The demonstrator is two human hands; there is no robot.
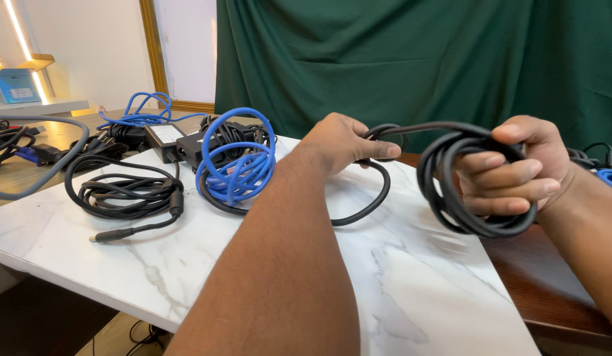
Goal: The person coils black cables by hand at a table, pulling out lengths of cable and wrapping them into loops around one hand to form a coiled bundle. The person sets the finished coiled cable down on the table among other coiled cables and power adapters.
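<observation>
The fingers (500,178) of the right hand (517,168) are curled tight through a round bundle of black cable (451,204), held up above the bench (398,290). The left hand (342,142) pinches one smooth, thin strand of that same cable. A loop hangs down onto the white marble top. Far left lie a blue cable coil (240,165) and another black cable coil (124,191).
</observation>
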